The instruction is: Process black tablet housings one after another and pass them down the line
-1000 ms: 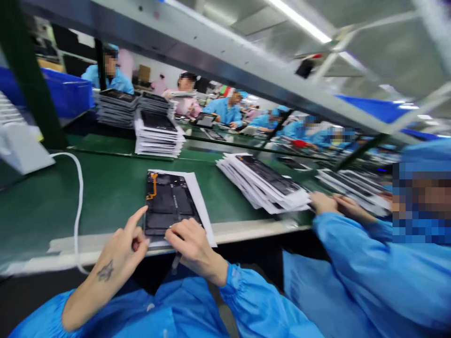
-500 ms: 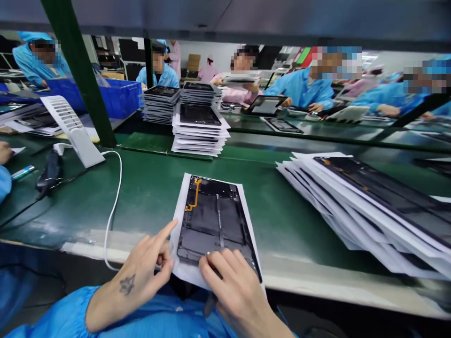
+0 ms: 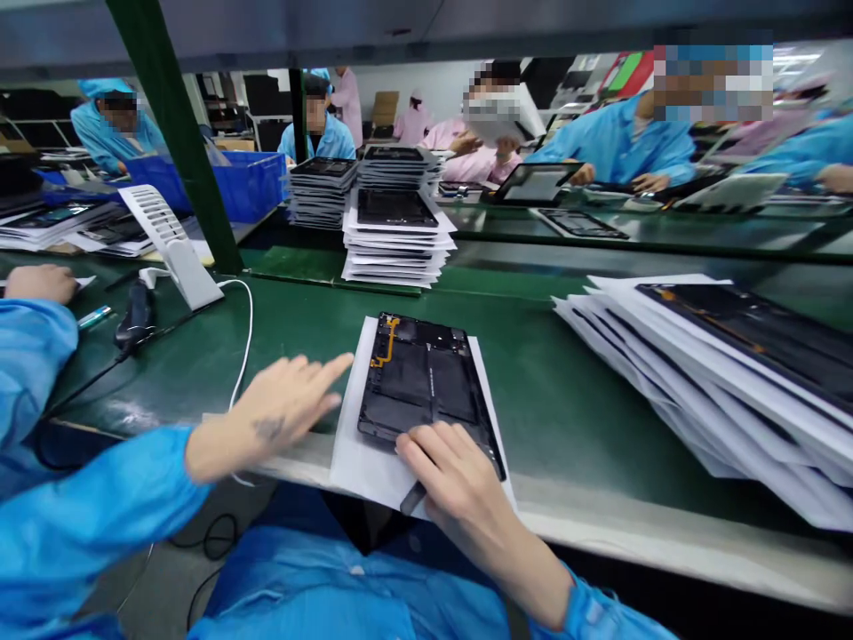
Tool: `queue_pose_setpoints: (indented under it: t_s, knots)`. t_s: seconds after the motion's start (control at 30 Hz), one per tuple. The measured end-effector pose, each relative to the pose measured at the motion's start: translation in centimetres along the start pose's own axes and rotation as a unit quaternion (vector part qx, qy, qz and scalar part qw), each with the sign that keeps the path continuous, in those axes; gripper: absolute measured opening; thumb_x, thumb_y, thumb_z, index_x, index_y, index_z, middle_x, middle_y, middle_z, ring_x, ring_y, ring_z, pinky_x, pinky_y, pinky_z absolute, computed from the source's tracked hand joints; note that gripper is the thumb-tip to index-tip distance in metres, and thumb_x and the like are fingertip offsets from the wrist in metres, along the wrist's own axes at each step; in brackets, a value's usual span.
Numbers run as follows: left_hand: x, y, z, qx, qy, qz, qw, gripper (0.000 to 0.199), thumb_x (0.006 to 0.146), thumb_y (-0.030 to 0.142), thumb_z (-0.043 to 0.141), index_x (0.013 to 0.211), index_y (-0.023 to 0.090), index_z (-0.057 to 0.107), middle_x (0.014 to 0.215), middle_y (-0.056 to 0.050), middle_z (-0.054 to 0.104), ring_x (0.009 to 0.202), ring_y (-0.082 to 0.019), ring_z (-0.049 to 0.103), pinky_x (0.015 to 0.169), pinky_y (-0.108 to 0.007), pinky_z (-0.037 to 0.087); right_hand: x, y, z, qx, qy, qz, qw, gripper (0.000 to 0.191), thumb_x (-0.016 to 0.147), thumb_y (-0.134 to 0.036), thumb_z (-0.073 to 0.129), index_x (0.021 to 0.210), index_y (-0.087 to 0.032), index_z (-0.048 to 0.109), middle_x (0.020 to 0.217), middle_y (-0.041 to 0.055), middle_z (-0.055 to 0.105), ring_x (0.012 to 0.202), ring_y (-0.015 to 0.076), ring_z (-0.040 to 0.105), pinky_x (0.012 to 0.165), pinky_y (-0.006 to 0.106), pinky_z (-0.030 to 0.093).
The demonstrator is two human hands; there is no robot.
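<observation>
Item: black tablet rear housing [image 3: 419,382] with an orange flex cable [image 3: 387,343] near its far end, lying flat on a white paper sheet [image 3: 352,453] on a green workbench [image 3: 560,427]. Its long axis runs away from the worker, the far end leaning slightly to the worker's left.

Item: right hand [image 3: 459,476], the nearer hand, fingers loosely curled over the housing's near right corner. A slim dark tool [image 3: 413,500] shows beneath it; whether the hand grips it cannot be told.

Item: left hand [image 3: 273,411], open, fingers spread, holding nothing, just left of the sheet. The housing lies ahead and to its right, not touching.

Also present: fanned housings on sheets [image 3: 706,373] to the right, a squared stack [image 3: 396,240] beyond, a white cable [image 3: 245,333], and a co-worker's hand [image 3: 40,283] on paper at far left.
</observation>
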State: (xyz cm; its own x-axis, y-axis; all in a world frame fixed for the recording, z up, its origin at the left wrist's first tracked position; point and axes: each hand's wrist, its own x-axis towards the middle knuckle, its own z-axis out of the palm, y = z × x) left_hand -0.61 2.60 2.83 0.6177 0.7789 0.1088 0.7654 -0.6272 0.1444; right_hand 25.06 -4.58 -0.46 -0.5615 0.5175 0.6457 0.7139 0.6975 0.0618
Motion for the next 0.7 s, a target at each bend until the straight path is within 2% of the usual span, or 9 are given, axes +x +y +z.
queue_pose_setpoints:
  t_s: [0.07,0.1,0.2,0.3,0.37,0.47,0.6,0.7]
  knots:
    - [5.1,-1.4,-1.2,0.012,-0.018,-0.011,1.000,0.039,0.106,0.027,0.039,0.142,0.019,0.053,0.125,-0.013,0.060,0.120,-0.030,0.055,0.103,-0.049,0.046,-0.2,0.2,-0.1,-0.009,0.010,0.010,1.000,0.034,0.092,0.004,0.034,0.095,-0.012,0.064,0.081,0.0082,0.060,0.073,0.0211,0.043,0.064,0.035,0.034]
    - [7.9,-2.0,-1.4,0.005,-0.021,-0.011,1.000,0.036,0.106,0.025,0.042,0.139,0.018,0.055,0.130,-0.014,0.058,0.123,-0.030,0.055,0.104,-0.048,0.046,-0.3,0.3,-0.1,-0.013,0.015,0.012,1.000,0.034,0.090,0.004,0.034,0.096,-0.012,0.064,0.083,0.0087,0.061,0.074,0.0211,0.043,0.064,0.035,0.035]
    - [15.4,-3.1,-0.7,-0.034,-0.049,-0.015,0.998,0.035,0.100,0.030,0.061,0.132,0.016,0.058,0.132,-0.011,0.059,0.117,-0.025,0.061,0.099,-0.047,0.053,-0.7,0.8,0.0,-0.025,0.032,0.013,0.999,0.036,0.087,0.006,0.033,0.096,-0.013,0.063,0.086,0.0094,0.062,0.076,0.0207,0.045,0.065,0.034,0.037]
    - [19.7,-3.3,0.6,-0.073,-0.090,-0.013,0.993,0.033,0.098,0.037,0.065,0.124,0.015,0.062,0.122,-0.009,0.065,0.105,-0.022,0.066,0.090,-0.042,0.059,-1.0,1.6,0.1,-0.038,0.048,0.013,0.998,0.038,0.087,0.006,0.032,0.096,-0.015,0.062,0.085,0.0087,0.062,0.075,0.0200,0.046,0.065,0.034,0.037]
    - [20.4,-3.6,1.5,-0.091,-0.098,-0.013,0.991,0.033,0.099,0.037,0.064,0.124,0.015,0.062,0.122,-0.009,0.065,0.104,-0.022,0.067,0.089,-0.042,0.059,-0.9,1.7,0.0,-0.044,0.039,0.012,0.998,0.037,0.090,0.004,0.032,0.097,-0.015,0.063,0.084,0.0085,0.062,0.075,0.0198,0.047,0.065,0.033,0.037]
    - [19.7,-4.8,2.1,-0.108,-0.090,-0.020,0.990,0.034,0.099,0.037,0.064,0.125,0.015,0.062,0.123,-0.009,0.064,0.107,-0.023,0.066,0.091,-0.043,0.059,-0.7,1.1,-0.3,-0.038,0.005,-0.006,0.999,0.035,0.098,-0.002,0.032,0.098,-0.014,0.064,0.083,0.0081,0.062,0.074,0.0198,0.047,0.065,0.034,0.038]
    - [18.5,-6.5,2.3,-0.118,-0.082,-0.030,0.989,0.034,0.099,0.037,0.064,0.125,0.015,0.062,0.123,-0.009,0.064,0.107,-0.023,0.066,0.092,-0.043,0.058,-0.6,-0.5,-0.8,-0.010,-0.018,-0.036,0.999,0.038,0.104,-0.008,0.028,0.095,-0.012,0.065,0.079,0.0071,0.061,0.071,0.0189,0.046,0.064,0.033,0.037]
    - [18.3,-6.9,2.1,-0.120,-0.081,-0.030,0.989,0.033,0.099,0.037,0.064,0.123,0.014,0.062,0.122,-0.009,0.065,0.106,-0.022,0.067,0.091,-0.043,0.059,-0.5,-1.6,-1.1,0.004,-0.019,-0.045,0.999,0.037,0.103,-0.007,0.031,0.094,-0.009,0.067,0.081,0.0085,0.061,0.072,0.0184,0.047,0.066,0.033,0.036]
